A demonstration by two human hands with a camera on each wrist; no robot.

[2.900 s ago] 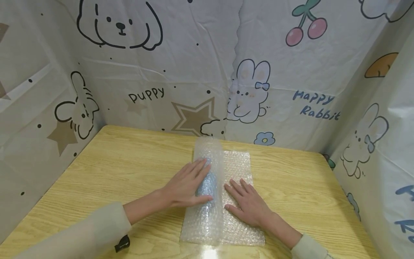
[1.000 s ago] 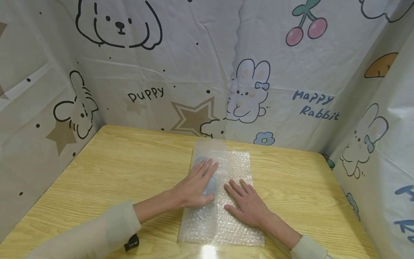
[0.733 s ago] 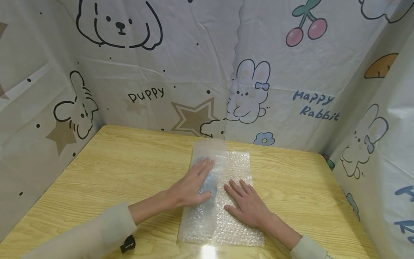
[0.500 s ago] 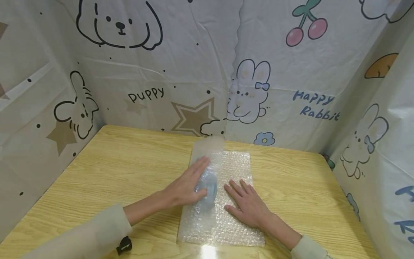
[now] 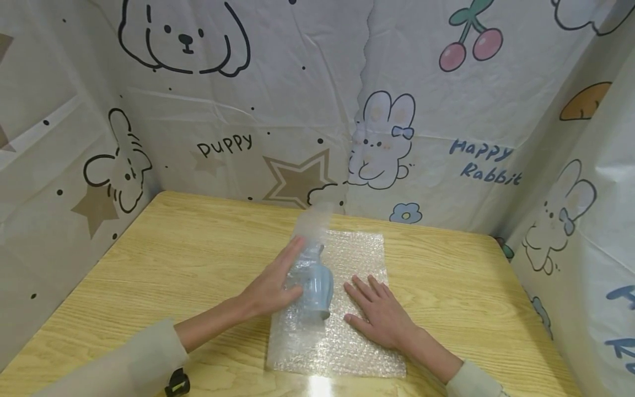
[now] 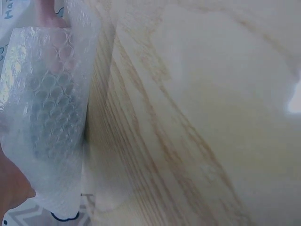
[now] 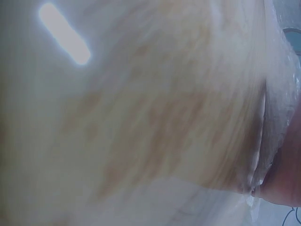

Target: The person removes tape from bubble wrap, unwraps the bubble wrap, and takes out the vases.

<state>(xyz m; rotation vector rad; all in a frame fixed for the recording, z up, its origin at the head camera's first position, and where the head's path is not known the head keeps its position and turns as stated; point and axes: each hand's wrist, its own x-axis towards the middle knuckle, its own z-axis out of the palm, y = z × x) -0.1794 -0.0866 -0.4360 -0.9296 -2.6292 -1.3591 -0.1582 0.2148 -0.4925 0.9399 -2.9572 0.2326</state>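
Observation:
A light blue vase (image 5: 319, 289) lies on a sheet of bubble wrap (image 5: 362, 358), its neck pointing away from me. Bubble wrap also covers its left side, and a loose flap (image 5: 313, 218) rises beyond the neck. My left hand (image 5: 273, 284) touches this wrap beside the vase, fingers fairly straight and thumb apart. Flat on the sheet, right of the vase, rests my right hand (image 5: 379, 314) with its fingers spread. In the left wrist view, the bubble wrap (image 6: 54, 108) stands up from the table. Only a sliver of bubble wrap (image 7: 282, 89) shows in the right wrist view.
The wood-grain table (image 5: 198, 248) extends on both sides of the sheet. A pale cloth (image 5: 278, 99) printed with puppies and rabbits encloses the back and sides. A black strap (image 5: 177, 382) shows under the left sleeve (image 5: 129, 358).
My left hand has moved left off the top of the vase. The wrap over the vase has drawn back leftward, showing more of the blue body. My right hand has stayed put.

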